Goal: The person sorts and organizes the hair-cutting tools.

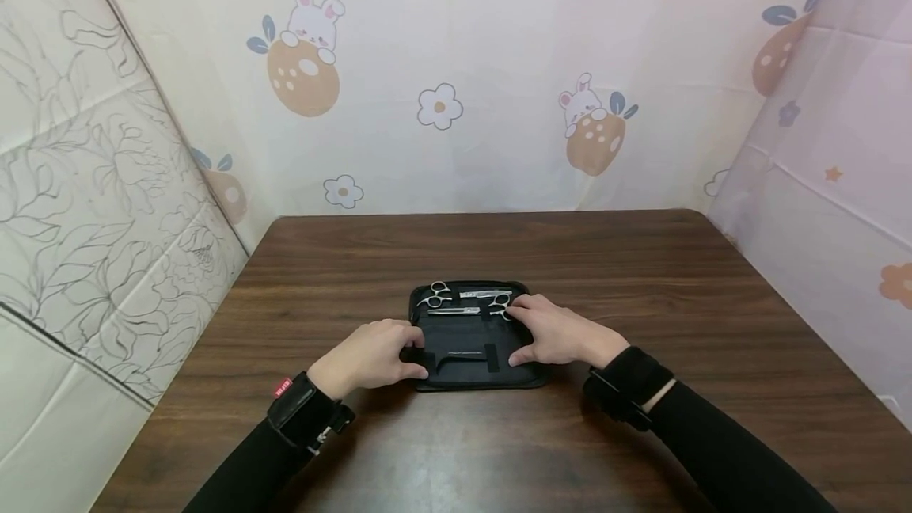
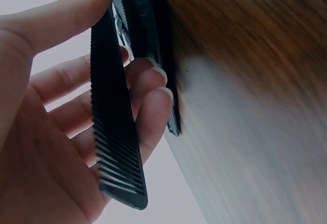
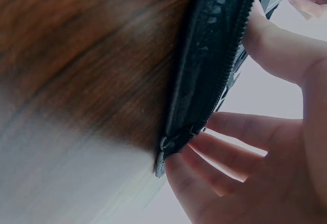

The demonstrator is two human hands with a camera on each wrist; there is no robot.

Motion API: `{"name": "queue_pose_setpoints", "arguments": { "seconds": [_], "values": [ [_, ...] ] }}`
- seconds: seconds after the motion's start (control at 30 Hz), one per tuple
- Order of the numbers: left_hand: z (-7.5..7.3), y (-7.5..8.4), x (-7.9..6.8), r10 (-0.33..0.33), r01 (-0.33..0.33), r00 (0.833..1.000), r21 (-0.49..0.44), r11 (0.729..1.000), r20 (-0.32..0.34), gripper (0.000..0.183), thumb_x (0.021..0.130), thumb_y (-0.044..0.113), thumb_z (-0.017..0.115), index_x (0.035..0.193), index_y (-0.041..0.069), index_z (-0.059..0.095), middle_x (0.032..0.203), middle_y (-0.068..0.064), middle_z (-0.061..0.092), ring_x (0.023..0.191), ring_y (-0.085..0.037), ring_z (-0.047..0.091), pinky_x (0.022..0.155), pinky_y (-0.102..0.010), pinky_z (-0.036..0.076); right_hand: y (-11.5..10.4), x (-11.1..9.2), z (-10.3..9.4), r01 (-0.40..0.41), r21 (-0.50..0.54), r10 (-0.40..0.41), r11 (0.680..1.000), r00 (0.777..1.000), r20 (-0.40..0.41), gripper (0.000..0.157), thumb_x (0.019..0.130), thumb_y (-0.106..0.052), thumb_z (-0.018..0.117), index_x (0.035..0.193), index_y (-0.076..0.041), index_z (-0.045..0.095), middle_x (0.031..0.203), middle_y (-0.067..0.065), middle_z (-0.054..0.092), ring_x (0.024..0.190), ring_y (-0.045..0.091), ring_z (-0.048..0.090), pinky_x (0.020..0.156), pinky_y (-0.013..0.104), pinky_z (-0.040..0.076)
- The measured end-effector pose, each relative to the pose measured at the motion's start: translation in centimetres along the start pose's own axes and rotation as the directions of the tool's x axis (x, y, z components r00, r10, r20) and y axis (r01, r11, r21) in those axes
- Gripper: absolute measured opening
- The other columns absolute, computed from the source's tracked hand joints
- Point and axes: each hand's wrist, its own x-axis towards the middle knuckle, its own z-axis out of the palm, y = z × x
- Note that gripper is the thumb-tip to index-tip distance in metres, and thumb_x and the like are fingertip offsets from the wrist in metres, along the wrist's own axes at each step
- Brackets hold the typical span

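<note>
My left hand point(image 1: 378, 355) pinches a black comb point(image 2: 115, 96) at the near left of an open black case point(image 1: 456, 335). In the left wrist view, the thumb presses the comb's face with the fingers curled behind it, and its toothed end sticks out past the palm. Across the case's near half lies the rest of the comb, reaching a black strap point(image 1: 492, 358). My right hand point(image 3: 255, 142) rests on the case's zippered right edge with fingers spread, the thumb over the inside. Two silver scissors, an upper pair point(image 1: 435, 294) and a lower pair point(image 1: 456, 311), sit in the far half.
The case lies on a dark brown wooden table point(image 1: 321, 275). Beyond the table's back edge hangs a patterned cloth backdrop point(image 1: 499, 157), with more printed cloth at the left and right sides. Black bands are worn on both wrists.
</note>
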Motion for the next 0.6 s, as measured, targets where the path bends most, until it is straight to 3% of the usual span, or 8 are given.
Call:
{"name": "queue_pose_setpoints", "arguments": {
  "seconds": [0.6],
  "values": [
    [0.35, 0.72, 0.73, 0.054, -0.052, 0.998, 0.076, 0.996, -0.025, 0.030, 0.085, 0.036, 0.083, 0.105, 0.016, 0.074, 0.096, 0.004, 0.062, 0.079, -0.012, 0.057, 0.071, -0.035, 0.051, 0.07, 0.08, 0.02, 0.011, -0.007, -0.011, 1.000, 1.000, -0.005, 0.083, 0.086, -0.047, 0.080, 0.147, 0.001, 0.050, 0.149, 0.016, 0.046, 0.132, 0.031, 0.045, 0.100, 0.052, 0.048]
  ]
}}
